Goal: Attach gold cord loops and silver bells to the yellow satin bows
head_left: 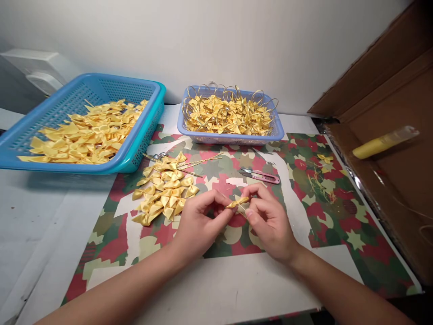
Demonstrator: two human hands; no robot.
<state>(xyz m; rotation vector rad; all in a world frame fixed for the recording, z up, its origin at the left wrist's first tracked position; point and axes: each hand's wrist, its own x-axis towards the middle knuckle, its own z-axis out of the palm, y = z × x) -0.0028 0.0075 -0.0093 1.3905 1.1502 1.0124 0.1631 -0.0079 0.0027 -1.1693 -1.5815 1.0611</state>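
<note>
Over the middle of the patterned mat, my left hand [206,221] pinches one end of a yellow ribbon bow [237,202] between thumb and fingers. On its other side my right hand [270,221] is closed, its thumb and forefinger gripping a thin strand that runs from the bow's middle. The strand's exact kind is too small to tell. A pile of similar yellow bows [165,189] lies just left of my left hand, with several gold twisted cords [199,161] sticking out to the right. Thread snips [260,175] with a pink handle rest behind my right hand.
A blue basket [142,113] of yellow bows stands at the left, nested in a teal one. At the back, a smaller lilac basket [230,139] holds bows with gold cord loops. Thread scraps [321,185] lie right. A yellow tube [382,142] projects near the cardboard wall [395,90].
</note>
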